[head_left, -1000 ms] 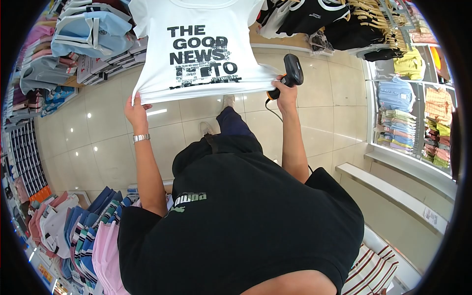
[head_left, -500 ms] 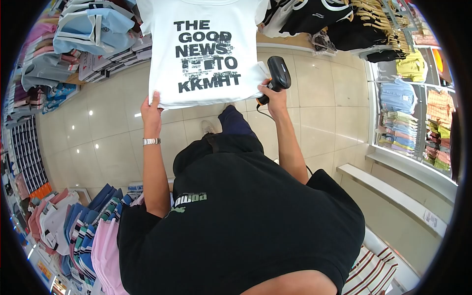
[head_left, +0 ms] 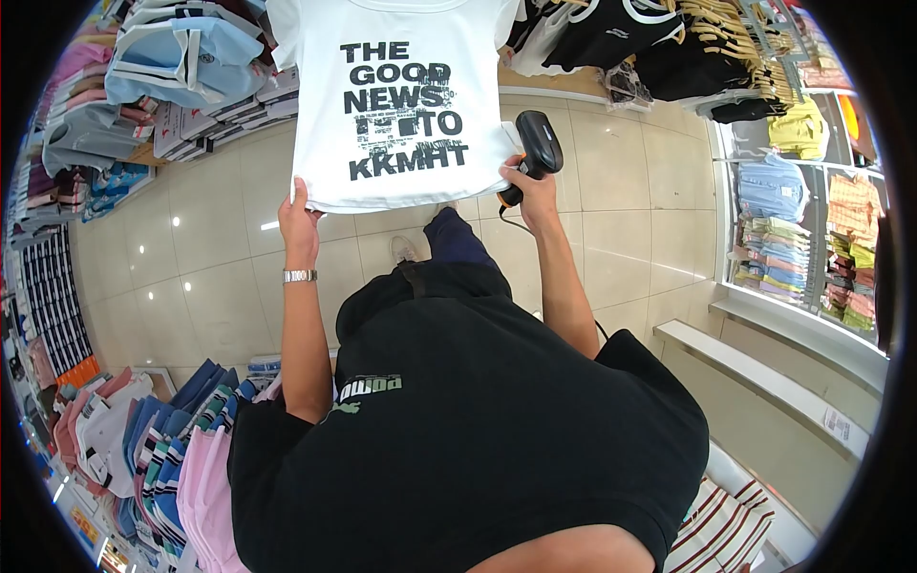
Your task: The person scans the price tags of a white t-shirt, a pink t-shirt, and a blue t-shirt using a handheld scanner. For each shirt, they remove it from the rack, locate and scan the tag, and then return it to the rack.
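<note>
A white T-shirt (head_left: 320,115) with bold black lettering hangs spread out in front of me at the top of the view. My left hand (head_left: 302,227) is closed on its lower left corner, thumb on top of the cloth. At the lower right corner, my right hand (head_left: 533,194) grips a black handheld barcode scanner (head_left: 541,143) with a cable trailing down from it. The thumb and fingertips of that same hand also reach the shirt's hem. A pale tag shows partly beside the scanner, at the shirt's right edge.
Folded clothes (head_left: 205,477) are stacked at lower left, and light blue garments (head_left: 181,62) lie at upper left. Black tops (head_left: 616,33) hang on a rack at upper right. Shelves of folded shirts (head_left: 772,191) line the right, near a long white ledge (head_left: 755,382). Tiled floor (head_left: 621,229) lies below.
My left hand and the shirt's left side have shifted slightly to the right. The right hand and scanner have hardly moved.
</note>
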Motion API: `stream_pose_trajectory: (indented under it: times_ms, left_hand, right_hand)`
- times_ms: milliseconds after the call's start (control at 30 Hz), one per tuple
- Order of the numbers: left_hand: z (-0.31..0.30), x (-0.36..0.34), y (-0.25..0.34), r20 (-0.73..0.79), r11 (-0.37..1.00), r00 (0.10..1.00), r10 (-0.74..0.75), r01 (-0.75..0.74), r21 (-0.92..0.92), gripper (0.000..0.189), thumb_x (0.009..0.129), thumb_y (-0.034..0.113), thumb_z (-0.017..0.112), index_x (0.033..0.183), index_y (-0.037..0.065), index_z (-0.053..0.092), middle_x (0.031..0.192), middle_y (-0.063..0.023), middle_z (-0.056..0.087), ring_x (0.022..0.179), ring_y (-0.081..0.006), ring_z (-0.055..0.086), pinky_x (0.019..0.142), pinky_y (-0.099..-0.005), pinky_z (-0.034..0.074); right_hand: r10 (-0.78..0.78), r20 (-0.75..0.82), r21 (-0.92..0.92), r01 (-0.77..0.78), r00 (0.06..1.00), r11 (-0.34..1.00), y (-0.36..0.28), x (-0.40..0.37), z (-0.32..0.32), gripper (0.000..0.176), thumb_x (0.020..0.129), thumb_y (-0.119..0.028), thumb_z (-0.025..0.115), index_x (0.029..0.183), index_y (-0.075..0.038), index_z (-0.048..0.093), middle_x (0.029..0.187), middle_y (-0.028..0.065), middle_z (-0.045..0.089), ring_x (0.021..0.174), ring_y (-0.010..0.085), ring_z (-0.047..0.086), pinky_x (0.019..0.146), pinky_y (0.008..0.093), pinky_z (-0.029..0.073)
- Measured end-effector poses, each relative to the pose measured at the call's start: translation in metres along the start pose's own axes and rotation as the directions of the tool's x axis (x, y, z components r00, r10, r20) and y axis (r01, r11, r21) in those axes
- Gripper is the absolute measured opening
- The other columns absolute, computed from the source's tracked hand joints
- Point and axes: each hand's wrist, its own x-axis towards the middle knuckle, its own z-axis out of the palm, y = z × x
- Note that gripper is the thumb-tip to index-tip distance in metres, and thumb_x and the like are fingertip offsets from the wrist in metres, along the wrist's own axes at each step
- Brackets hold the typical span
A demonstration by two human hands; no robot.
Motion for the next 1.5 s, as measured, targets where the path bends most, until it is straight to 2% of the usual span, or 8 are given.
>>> stream_pose_trajectory:
  times_ms: [600,1100,1500]
  left_hand:
    - [-0.001,0.004,0.001,0.022,1.0,1.0,-0.003,0.003,-0.001,0.046,0.103,0.037,0.053,0.12,-0.006,0.058,0.109,-0.0133,0.067,0.095,-0.0196,0.066,0.082,-0.0364,0.055]
    - [-0.002,0.008,-0.004,0.004,0.999,1.0,0.001,-0.001,0.046,0.044,0.103,0.035,0.053,0.119,-0.006,0.059,0.106,-0.0126,0.067,0.088,-0.0188,0.067,0.074,-0.0339,0.056]
    - [-0.009,0.015,-0.005,-0.034,0.993,0.999,0.018,-0.014,0.118,0.043,0.103,0.034,0.053,0.124,-0.004,0.059,0.107,-0.0116,0.068,0.089,-0.0181,0.068,0.074,-0.0339,0.058]
  right_hand:
    - [0.035,0.013,-0.015,-0.034,0.999,0.999,0.004,0.003,-0.005,0.02,0.073,-0.001,0.077,0.09,-0.004,0.067,0.085,0.0021,0.064,0.079,0.0117,0.059,0.073,0.0284,0.045]
    - [0.031,-0.003,0.002,-0.031,1.0,1.0,0.008,0.005,-0.006,0.018,0.072,-0.001,0.076,0.088,-0.004,0.067,0.083,0.0021,0.063,0.076,0.0114,0.059,0.07,0.0274,0.046]
    - [0.001,-0.043,-0.033,-0.002,0.999,0.999,0.007,0.007,-0.01,0.017,0.072,0.0,0.075,0.087,-0.003,0.066,0.082,0.0021,0.062,0.074,0.0119,0.059,0.067,0.0281,0.047]
